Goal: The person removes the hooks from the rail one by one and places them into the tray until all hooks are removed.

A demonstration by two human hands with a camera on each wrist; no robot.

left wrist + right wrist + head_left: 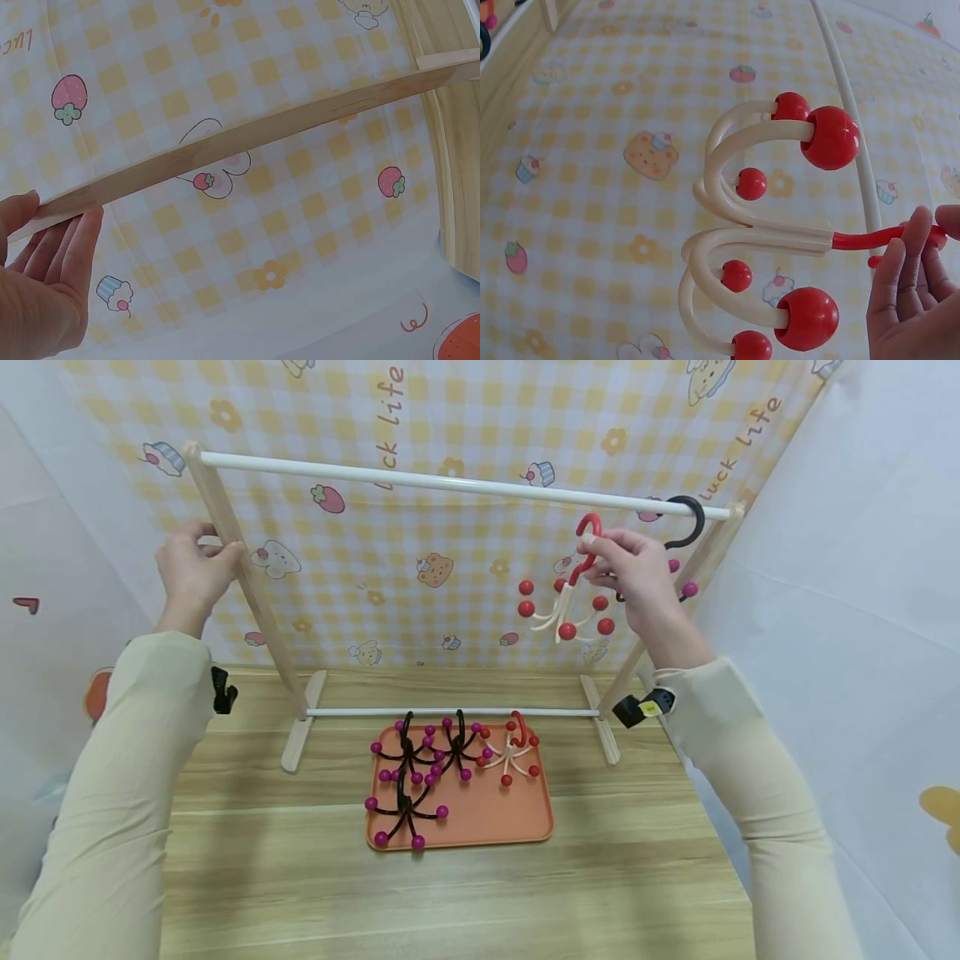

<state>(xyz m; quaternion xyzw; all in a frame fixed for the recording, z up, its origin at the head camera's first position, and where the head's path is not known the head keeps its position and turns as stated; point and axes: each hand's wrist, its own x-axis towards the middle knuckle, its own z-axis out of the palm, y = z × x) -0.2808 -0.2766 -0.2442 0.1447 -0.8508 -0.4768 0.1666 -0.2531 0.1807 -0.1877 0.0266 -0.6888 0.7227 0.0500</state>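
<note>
My left hand (197,568) grips the left wooden post (264,618) of a rack, thumb on one side and fingers on the other. In the right wrist view, my right hand (911,300) pinches the red hook of a cream multi-arm hanger (780,240) tipped with red balls. Its arms hang below the hand in the head view, and its hook is just under the white top rod (450,483), apart from it. A black hanger (702,522) with purple balls hooks over that rod at the right end, partly hidden behind my right hand.
An orange tray (495,827) on the wooden table holds several black hangers (406,806) with purple balls and one cream hanger (510,750) with red balls. The rack's white lower rod (352,712) runs behind the tray. A yellow checked cloth (420,610) hangs behind the rack.
</note>
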